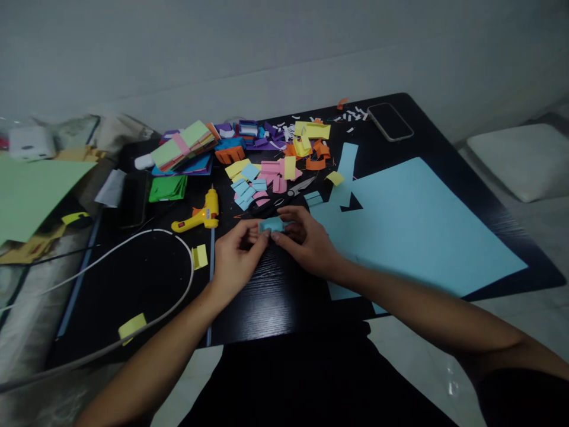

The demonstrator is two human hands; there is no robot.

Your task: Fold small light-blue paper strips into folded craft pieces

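Bare forearms (164, 350) reach in over the black table (267, 305), with a green sheet (35, 190), a looping white cable (192, 267) and a yellow glue gun (210, 210) following from the left. Just right of the gun, the left hand (235, 249) has thumb and fingers closed on one end of a small blue piece (271, 225), with scissors (292, 192) lying behind it near cut papers (279, 172). Pinching the piece's other end is the right hand (309, 240), beside a large blue sheet (413, 225), beyond which a phone (390, 121) lies.

fingers (284, 239) hide the blue piece's (272, 225) ends; the green sheet (38, 190) and cable (89, 357) run off the left edge.
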